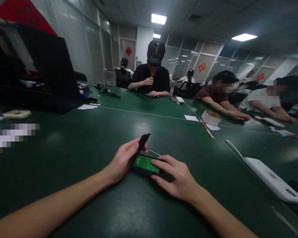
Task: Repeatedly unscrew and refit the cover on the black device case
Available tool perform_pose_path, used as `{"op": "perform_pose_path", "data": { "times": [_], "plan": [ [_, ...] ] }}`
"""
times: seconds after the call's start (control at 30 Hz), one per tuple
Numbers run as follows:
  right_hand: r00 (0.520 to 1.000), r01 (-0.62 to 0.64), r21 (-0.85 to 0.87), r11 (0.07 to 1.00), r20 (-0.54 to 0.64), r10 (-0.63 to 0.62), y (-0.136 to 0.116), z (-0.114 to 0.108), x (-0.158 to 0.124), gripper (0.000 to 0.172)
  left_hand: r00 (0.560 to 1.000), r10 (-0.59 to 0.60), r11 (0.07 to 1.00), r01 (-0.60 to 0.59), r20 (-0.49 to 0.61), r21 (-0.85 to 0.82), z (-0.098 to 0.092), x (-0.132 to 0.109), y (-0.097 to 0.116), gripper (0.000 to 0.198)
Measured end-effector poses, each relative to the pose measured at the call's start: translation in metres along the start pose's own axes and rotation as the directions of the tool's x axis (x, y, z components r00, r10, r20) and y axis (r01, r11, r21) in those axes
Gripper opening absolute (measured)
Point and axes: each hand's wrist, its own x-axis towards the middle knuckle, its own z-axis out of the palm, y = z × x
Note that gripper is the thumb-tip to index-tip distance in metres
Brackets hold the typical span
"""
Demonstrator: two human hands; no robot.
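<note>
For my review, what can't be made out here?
All in the head view:
Right part of the green circuit board: under the right hand.
Right end of the thin rod: behind that hand.
Part of the dark panel: behind the left hand.
White device: markings too small.

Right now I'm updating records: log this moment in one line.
left hand: holding black panel; right hand: holding black casing; green circuit board: exposed

Worn on the head, the single camera looks from above and behind the left hand (121,161) and right hand (180,176), near both, facing forward and down over the desk (94,208), with the ceiling (213,23) beyond.
</note>
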Motion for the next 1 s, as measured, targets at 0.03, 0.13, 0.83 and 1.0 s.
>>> {"op": "perform_pose_path", "data": {
  "times": [0.03,0.13,0.83,1.0],
  "plan": [
    [1.0,0.005,0.002,1.0,-0.015,-0.005,0.0,0.0,0.0,0.038,0.998,0.031,0.993,-0.036,0.052,0.112,0.001,-0.003,0.0,0.035],
    [0.999,0.014,0.048,0.999,-0.047,-0.012,0.0,0.001,-0.001,0.035,0.974,0.117,0.897,-0.188,0.195,0.401,0.002,-0.009,-0.001,0.037],
    [0.961,-0.227,0.218,0.949,-0.108,0.255,0.015,0.013,-0.009,0.072,0.978,0.057,0.876,-0.145,0.2,0.461,-0.006,0.0,-0.006,0.056],
    [0.943,-0.198,0.239,0.951,-0.218,0.251,0.016,0.008,-0.009,0.067,0.996,-0.027,0.976,0.008,0.086,0.217,-0.01,0.004,-0.011,0.046]
  ]
}}
